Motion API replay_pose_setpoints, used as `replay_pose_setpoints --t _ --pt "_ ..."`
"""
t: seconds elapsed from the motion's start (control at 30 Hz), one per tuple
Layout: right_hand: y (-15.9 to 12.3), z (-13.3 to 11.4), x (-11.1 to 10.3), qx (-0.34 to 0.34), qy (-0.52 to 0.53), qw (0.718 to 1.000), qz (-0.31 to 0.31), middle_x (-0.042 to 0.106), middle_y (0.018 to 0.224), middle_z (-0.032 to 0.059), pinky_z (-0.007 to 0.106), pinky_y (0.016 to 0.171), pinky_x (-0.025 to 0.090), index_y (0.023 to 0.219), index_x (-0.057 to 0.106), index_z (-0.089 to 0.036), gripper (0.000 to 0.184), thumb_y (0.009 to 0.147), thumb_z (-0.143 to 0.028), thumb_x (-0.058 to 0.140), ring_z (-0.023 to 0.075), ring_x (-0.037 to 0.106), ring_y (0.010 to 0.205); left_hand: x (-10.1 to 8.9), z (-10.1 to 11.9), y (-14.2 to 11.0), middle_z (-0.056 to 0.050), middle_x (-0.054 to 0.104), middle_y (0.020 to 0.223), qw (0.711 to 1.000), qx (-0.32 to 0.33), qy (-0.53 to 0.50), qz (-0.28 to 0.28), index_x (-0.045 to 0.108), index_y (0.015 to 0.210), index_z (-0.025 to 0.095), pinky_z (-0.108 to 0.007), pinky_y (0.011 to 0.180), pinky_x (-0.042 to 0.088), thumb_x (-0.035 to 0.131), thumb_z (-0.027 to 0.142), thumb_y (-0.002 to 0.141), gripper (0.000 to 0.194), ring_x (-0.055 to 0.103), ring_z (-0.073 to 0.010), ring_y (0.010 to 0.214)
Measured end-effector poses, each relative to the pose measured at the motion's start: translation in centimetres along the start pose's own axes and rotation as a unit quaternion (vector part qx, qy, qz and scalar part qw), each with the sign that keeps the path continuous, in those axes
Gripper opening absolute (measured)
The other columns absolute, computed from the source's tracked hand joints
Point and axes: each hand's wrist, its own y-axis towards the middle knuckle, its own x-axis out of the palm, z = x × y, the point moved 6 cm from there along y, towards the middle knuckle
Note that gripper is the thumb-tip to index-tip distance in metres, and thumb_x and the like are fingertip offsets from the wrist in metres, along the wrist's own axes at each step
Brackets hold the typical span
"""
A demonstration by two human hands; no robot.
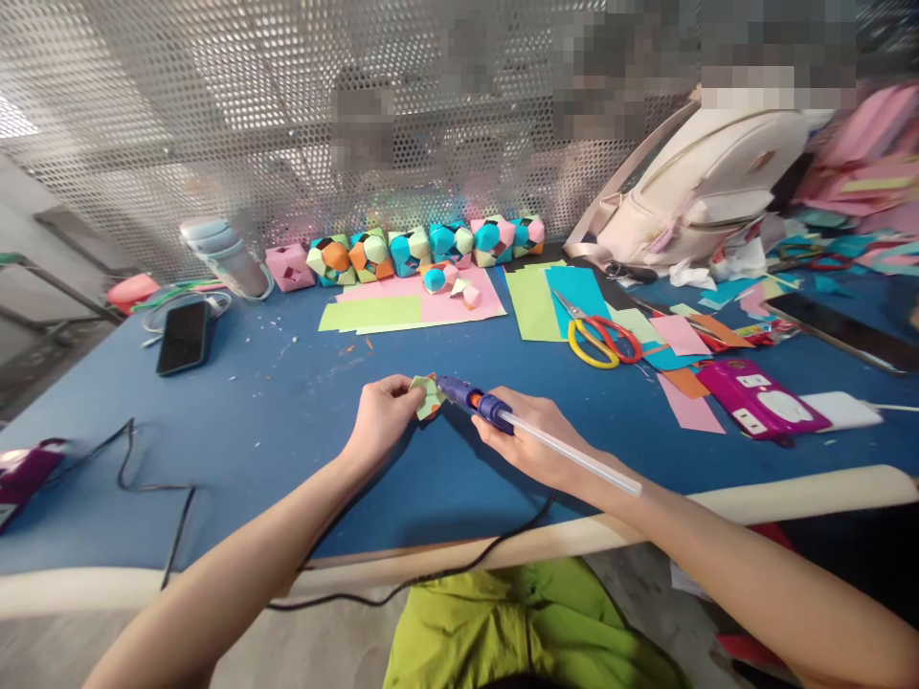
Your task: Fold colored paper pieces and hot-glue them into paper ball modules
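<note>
Between the fingers of my left hand (388, 407) is a small folded paper piece (429, 397), pale green with some orange on it. My right hand (527, 431) is wrapped round a dark blue glue gun (470, 394), whose nozzle points left and meets or nearly meets the paper's edge. A long clear glue stick (574, 455) sticks out of the gun's back, over my right wrist. Both hands are just above the blue table (302, 402), near its middle.
A row of folded paper balls (409, 251) lines the back, behind pink and green sheets (373, 314). Scissors (595, 340), paper scraps (689, 407), a purple phone case (761, 397) and a backpack (710, 191) lie right. A phone (183, 337) and bottle (226, 258) stand left. A black cord (416, 579) crosses the front edge.
</note>
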Motion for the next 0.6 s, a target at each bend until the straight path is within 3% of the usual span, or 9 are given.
replay_pose_setpoints --t 0.6 --pt "-0.2 -0.21 0.03 -0.016 -0.027 1.0 0.002 0.064 0.07 0.0035 0.026 0.057 0.037 0.083 0.052 -0.019 0.012 0.089 -0.027 0.046 0.0168 0.06 0.061 -0.2 0.94 -0.14 0.001 0.056 0.056 0.995 0.048 0.083 -0.003 0.066 0.064 0.013 -0.024 0.053 0.033 0.06 0.031 0.07 0.02 0.045 -0.0111 0.055"
